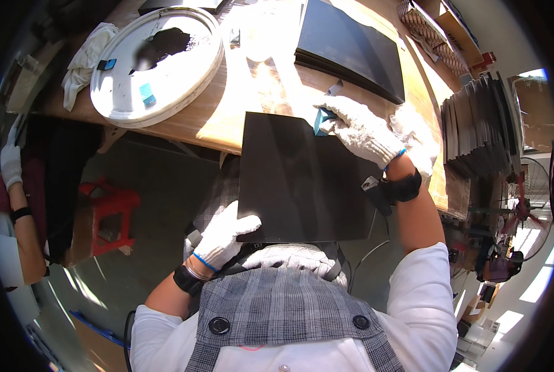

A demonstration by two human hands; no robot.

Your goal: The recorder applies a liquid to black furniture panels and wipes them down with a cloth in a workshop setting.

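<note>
A flat black panel (302, 186) lies across my lap, its far part resting at the table edge. My left hand (220, 240), in a white knit glove, grips its near left corner with the thumb on top. My right hand (360, 131), gloved too, is closed around a small blue sponge-like block (321, 121) at the panel's far edge. Left of it on the table sits a round white lid (204, 71) with a black wet-looking patch (170, 42). Another blue block (147, 94) and a smaller dark blue piece (106, 64) lie on that lid.
Black panels (351, 43) are stacked on the wooden table (193, 127). A white cloth (86, 62) lies beside the lid. Dark sheets (481, 124) stand stacked at right, near a fan (528, 208). At left are a red stool (125, 214) and another person's gloved hand (10, 164).
</note>
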